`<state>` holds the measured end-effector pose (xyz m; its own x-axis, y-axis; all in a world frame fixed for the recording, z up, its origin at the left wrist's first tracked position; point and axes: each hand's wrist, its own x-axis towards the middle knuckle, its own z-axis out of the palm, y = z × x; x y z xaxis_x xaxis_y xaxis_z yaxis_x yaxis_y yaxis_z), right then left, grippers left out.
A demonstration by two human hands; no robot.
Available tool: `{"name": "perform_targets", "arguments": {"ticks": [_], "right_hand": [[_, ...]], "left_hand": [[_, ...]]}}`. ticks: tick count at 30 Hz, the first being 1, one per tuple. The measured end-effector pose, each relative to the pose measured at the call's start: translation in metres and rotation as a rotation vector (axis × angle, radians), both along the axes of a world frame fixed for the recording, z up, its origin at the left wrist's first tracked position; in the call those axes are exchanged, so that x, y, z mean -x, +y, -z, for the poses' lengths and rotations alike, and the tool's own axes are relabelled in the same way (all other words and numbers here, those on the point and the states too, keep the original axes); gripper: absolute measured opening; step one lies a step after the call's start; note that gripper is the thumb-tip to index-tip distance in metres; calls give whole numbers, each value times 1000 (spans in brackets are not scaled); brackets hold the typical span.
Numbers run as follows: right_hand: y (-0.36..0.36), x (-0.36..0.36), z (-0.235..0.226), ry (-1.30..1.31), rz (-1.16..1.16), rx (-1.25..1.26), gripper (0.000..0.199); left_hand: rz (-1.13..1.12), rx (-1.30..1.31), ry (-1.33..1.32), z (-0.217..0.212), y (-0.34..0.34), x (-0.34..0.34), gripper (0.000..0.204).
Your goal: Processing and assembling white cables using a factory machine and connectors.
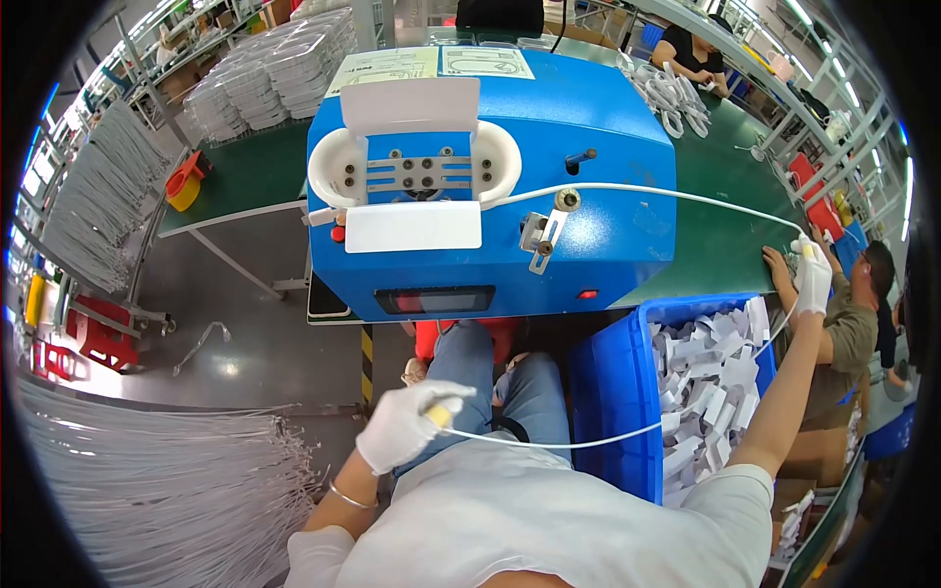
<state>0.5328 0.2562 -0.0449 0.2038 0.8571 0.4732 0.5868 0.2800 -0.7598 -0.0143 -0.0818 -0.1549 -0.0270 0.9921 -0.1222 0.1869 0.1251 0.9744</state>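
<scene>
A: Since the left hand (412, 423) and right hand (812, 278) are both gloved, can you see any grip?

B: Yeah, left's closed around white cable (569, 448) near the lap (544, 402). Right's got its fingers closed on white cable too, arm stretched past the blue bin (610, 402).

A: And where does the cable go?

B: One run leaves the winder (424, 173) on the blue machine (618, 245), passes the roller (568, 200) and reaches the right hand. Another sags from the left hand toward the bin of white pieces (708, 382). Can't tell if it's all one length.
</scene>
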Motion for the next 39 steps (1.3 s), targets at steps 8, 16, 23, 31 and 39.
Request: {"name": "perform_targets", "arguments": {"ticks": [8,16,23,31,39], "right_hand": [[-47,30,9,122,-177,111,23],[-103,153,-11,240,-412,290,19],[-123,235,-20,231,-647,342,25],[-133,290,-25,337,-713,503,17],[-137,311,-30,395,-824,471,20]], "left_hand": [[335,199,-101,38,13,-46,24],[393,218,-161,44,21,-61,25],[365,168,-105,47,21,-57,25],[392,131,-148,42,24,-56,26],[498,106,-29,4,51,-47,29]]}}
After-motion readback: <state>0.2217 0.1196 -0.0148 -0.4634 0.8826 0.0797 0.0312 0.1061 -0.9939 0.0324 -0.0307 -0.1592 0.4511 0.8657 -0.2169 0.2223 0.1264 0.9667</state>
